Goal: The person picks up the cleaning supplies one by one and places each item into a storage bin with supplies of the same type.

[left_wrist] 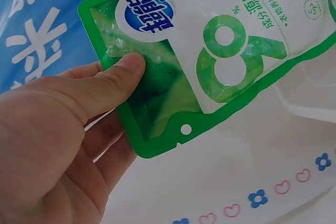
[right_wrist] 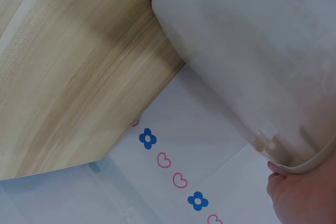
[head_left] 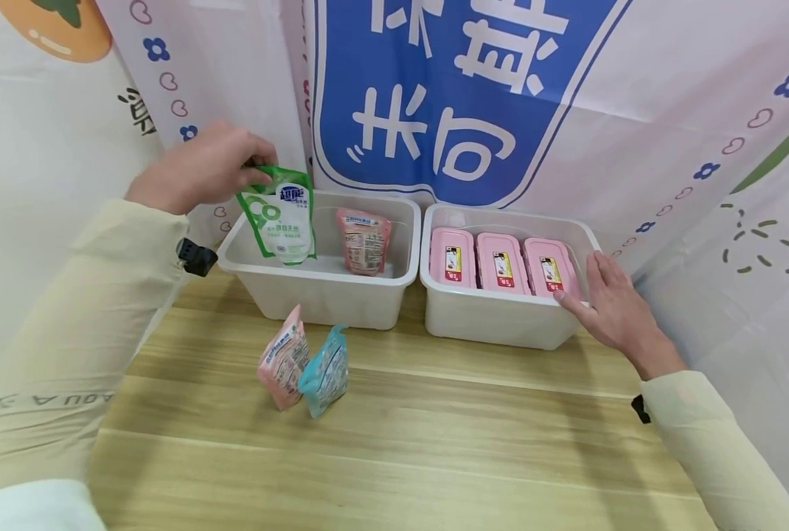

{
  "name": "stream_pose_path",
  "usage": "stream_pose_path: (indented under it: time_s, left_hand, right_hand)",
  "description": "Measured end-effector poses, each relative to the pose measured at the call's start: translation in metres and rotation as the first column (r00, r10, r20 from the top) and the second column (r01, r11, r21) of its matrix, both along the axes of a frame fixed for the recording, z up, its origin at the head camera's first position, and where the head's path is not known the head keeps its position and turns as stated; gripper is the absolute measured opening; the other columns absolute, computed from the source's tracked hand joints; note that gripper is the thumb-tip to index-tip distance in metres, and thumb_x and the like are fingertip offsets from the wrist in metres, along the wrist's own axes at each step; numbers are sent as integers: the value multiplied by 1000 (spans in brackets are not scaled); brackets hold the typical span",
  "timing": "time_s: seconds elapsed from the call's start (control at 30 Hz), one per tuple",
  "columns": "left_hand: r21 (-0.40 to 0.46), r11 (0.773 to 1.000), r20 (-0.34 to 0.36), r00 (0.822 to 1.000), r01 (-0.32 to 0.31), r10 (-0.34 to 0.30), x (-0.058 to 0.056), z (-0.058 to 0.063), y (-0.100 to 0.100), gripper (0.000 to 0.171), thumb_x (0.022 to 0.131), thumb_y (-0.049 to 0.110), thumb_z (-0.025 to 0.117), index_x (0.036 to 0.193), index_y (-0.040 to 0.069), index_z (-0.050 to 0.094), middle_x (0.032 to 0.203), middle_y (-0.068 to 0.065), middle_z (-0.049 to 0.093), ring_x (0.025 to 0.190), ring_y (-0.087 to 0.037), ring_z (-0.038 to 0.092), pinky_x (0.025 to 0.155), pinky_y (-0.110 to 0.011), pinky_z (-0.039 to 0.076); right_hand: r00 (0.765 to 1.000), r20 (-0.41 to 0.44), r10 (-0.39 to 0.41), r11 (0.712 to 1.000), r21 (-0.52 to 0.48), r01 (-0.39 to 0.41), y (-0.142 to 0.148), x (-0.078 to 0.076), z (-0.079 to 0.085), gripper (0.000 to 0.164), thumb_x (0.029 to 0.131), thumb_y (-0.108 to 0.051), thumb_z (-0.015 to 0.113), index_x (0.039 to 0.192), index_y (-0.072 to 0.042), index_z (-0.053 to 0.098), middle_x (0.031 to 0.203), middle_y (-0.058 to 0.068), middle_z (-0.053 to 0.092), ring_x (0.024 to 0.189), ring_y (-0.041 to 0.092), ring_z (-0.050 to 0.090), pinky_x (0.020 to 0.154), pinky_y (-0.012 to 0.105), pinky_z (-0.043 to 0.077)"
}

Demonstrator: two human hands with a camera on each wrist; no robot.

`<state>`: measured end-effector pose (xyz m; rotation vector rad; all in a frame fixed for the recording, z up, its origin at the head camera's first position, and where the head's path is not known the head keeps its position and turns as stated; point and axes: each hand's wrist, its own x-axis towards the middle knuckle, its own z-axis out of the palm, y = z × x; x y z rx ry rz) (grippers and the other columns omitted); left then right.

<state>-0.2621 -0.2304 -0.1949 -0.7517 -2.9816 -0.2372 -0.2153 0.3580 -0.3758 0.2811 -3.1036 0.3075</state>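
My left hand (head_left: 211,166) pinches the top edge of a green-and-white laundry detergent refill pouch (head_left: 287,221), thumb on its printed front. The pouch hangs upright at the left end of a white bin (head_left: 315,291), its lower part within the rim. In the left wrist view, the pouch (left_wrist: 236,40) slants up and right from the thumb. A pink pouch (head_left: 366,243) stands in the same bin. My right hand (head_left: 616,306) rests at the front right corner of a second white bin (head_left: 494,321), its fingers extended along the rim.
Three pink lidded boxes (head_left: 503,264) sit side by side in the right bin. On the wooden table (head_left: 394,442), another pink pouch (head_left: 284,361) and a blue pouch (head_left: 326,372) stand in front of the left bin. A printed cloth (head_left: 640,96) hangs behind both bins.
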Motion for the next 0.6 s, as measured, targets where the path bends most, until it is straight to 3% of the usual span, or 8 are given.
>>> stream_pose_path:
  time_s: [0.23, 0.6]
  left_hand:
    - [28, 999, -5, 1000, -30, 30, -9, -18, -4, 12, 102, 6, 68, 111, 3, 75, 108, -21, 77, 86, -30, 72, 74, -42, 61]
    - [76, 995, -8, 997, -71, 72, -24, -39, -9, 20, 103, 6, 66, 121, 1, 73, 118, -23, 75, 101, -36, 71, 91, -53, 61]
  right_hand:
    - [999, -28, 14, 1000, -10, -15, 0, 0, -1, 105, 105, -68, 39, 166, 7, -1, 174, 34, -1, 163, 52, 2, 129, 71, 11]
    - [1000, -26, 18, 1000, -4, -18, 0, 0, 1, 104, 105, -67, 40, 166, 7, -1, 174, 34, 0, 163, 51, 1, 130, 70, 9]
